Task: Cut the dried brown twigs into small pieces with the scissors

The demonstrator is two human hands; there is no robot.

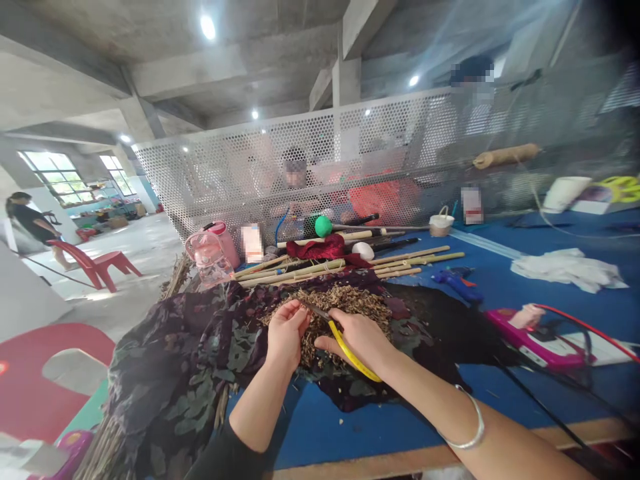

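Note:
My right hand [357, 337] is closed around a pair of scissors or snips with yellow handles [353, 353]. The dark blades point left, toward the fingertips of my left hand [287, 327]. Those left fingers are pinched together at the blade tips; what they hold is too small to make out. Under both hands lies a heap of short, brown, dry plant pieces [360, 300]. The heap rests on a dark patterned cloth [200, 340] spread over the blue table [300, 433].
Behind the heap lie bamboo sticks [420, 260], a dark red cloth [325, 248] and a green ball [323, 227]. To the right are a blue glue gun [457, 283], a magenta device [530, 337] and a white cloth [570, 270]. A perforated metal screen [225, 173] stands behind, with people beyond.

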